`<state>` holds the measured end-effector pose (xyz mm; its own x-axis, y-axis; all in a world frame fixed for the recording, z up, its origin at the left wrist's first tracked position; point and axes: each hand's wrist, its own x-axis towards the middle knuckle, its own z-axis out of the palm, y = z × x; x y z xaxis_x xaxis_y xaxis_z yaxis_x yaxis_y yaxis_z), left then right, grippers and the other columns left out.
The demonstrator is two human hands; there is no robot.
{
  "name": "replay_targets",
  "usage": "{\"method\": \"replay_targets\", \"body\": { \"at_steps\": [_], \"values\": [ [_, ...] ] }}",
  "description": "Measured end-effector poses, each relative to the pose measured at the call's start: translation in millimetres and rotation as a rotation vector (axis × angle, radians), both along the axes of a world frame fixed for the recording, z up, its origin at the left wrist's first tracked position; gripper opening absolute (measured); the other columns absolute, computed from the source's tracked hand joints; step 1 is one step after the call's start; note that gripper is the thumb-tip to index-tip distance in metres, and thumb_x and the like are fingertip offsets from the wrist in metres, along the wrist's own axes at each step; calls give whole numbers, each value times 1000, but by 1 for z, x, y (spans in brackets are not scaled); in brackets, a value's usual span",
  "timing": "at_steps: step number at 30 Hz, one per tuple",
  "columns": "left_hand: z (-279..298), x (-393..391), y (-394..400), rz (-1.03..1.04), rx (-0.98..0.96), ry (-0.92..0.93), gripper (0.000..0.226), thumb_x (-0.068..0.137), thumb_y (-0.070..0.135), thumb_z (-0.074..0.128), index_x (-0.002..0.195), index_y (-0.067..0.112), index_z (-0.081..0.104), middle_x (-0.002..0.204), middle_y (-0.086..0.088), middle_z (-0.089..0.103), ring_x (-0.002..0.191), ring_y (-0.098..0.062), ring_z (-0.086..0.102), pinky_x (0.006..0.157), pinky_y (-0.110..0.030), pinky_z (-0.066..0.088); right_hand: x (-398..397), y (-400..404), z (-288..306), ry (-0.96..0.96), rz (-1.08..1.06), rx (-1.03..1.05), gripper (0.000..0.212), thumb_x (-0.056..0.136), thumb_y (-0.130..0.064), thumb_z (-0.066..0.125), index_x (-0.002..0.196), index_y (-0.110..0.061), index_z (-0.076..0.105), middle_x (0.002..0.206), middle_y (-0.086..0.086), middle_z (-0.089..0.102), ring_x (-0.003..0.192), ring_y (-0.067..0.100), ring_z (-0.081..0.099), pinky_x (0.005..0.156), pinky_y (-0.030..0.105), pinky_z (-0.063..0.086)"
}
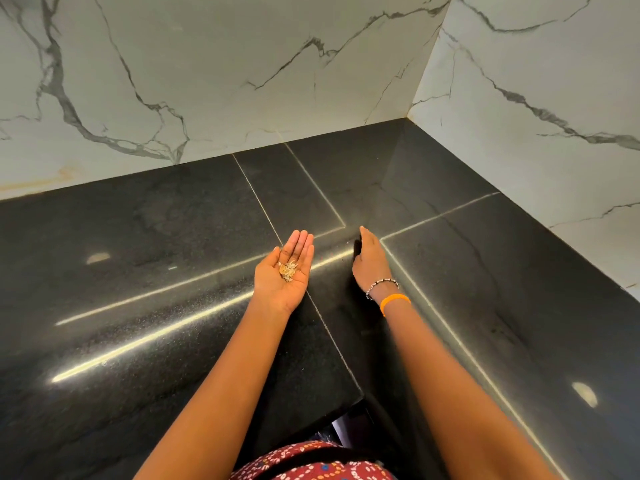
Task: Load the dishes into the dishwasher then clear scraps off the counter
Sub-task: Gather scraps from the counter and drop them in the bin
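Left hand [284, 271] flat, palm up, cradling pale dry scraps [288, 270]; right hand [370, 263] edge-down, fingers straight, touching glossy black stone surface [138, 271].

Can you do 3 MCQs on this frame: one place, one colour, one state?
1. Where do the scraps lie?
A. in the left hand's palm
B. on the wall
C. under the right hand

2. What colour is the plain band on the right wrist?
A. green
B. orange
C. blue

3. How is the left hand held?
A. clenched in a fist
B. palm down on the counter
C. palm up, fingers straight

Key: 1 A, the pale bits sit in the upturned palm. 2 B, it is orange, beside a beaded bracelet. 3 C, the palm faces up above the black counter, while the right hand rests its edge on it.
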<state>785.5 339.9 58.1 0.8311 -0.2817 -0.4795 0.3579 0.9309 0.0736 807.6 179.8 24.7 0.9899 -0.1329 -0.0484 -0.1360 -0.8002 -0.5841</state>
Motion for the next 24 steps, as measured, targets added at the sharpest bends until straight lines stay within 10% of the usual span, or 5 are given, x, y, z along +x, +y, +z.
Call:
{"method": "replay_targets", "body": {
  "at_steps": [6, 10, 14, 24],
  "values": [
    [-2, 0, -6, -28, -1, 5, 42, 102, 19, 29, 102, -8, 61, 113, -20, 64, 122, -29, 53, 98, -39, 44, -18, 16, -4, -6, 244, -398, 57, 89, 6, 37, 143, 5, 19, 150, 20, 23, 141, 29, 23, 116, 32, 21],
    [-2, 0, -8, -35, 7, 4, 43, 102, 19, 28, 100, -8, 61, 112, -20, 63, 124, -28, 51, 101, -38, 42, -40, 30, -11, -160, 222, -540, 47, 68, 4, 69, 113, 8, 60, 110, 19, 63, 103, 30, 62, 75, 32, 56],
    [-3, 0, -6, -40, 5, 0, 43, 102, 19, 28, 101, -8, 61, 105, -21, 65, 123, -28, 52, 99, -39, 44, -46, 35, 6, -104, 275, -532, 27, 93, 2, 38, 113, 5, 55, 118, 18, 53, 113, 31, 49, 86, 39, 48],
    [1, -4, -2, -41, 13, -25, 41, 102, 19, 29, 104, -7, 61, 114, -19, 63, 124, -29, 51, 102, -38, 42, -8, 32, 33, 62, 178, -489, 19, 86, -1, 51, 95, -8, 66, 104, 14, 66, 103, 34, 60, 87, 36, 50]
  ]
}}
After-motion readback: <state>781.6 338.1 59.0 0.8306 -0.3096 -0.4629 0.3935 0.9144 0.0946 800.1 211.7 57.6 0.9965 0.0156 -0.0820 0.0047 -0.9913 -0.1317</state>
